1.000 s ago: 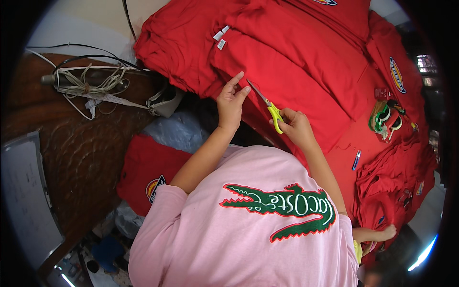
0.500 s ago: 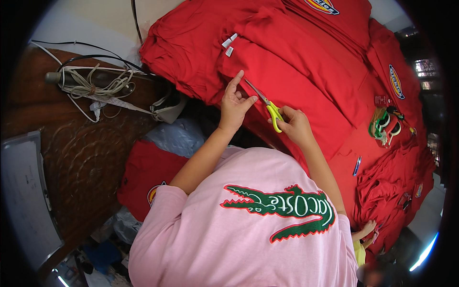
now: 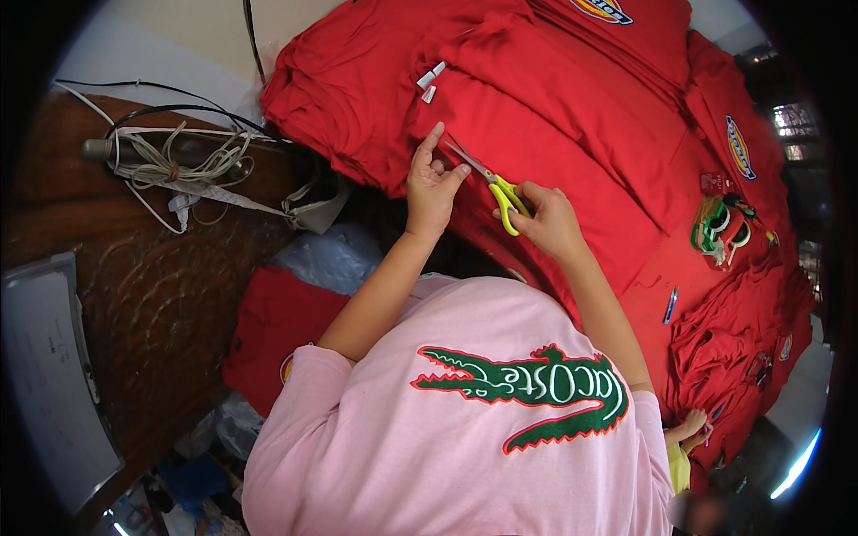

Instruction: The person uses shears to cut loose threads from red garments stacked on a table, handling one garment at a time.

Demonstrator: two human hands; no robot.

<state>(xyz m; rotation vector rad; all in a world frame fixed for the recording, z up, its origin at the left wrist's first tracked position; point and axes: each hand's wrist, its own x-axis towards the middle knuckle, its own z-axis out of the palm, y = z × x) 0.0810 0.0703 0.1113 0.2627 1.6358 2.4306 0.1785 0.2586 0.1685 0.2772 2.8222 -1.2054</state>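
Scissors with yellow-green handles, out over folded red cloth in the upper middle of the view, near the left edge of the pile, tips pointing up and left. Blades parted a little and thin against the red; cannot tell whether touching cloth or just above it. Handles partly covered by the right hand, fingers bent closed around the loops; hard to make out exactly which pass through. Left hand just left of the blades: index stretched upward, thumb angled out toward the scissors, wide gap between, remaining fingers curled in; cannot tell whether pinching anything as fine as thread. White tags on the cloth just above, too small to read. Near side of the pile partly hidden by the pink shirt. To the right, on a red tabletop, a slim blue tool, then tape rolls, jumbled and hard to separate. Below these, crumpled red garments, with a co-worker's hands at the lower end, small and partly hidden. To the left, a plastic bag and a red bundle, partly behind the shirt's sleeve; beyond, coiled cable against carved wood, and a whiteboard with writing too faint to read.
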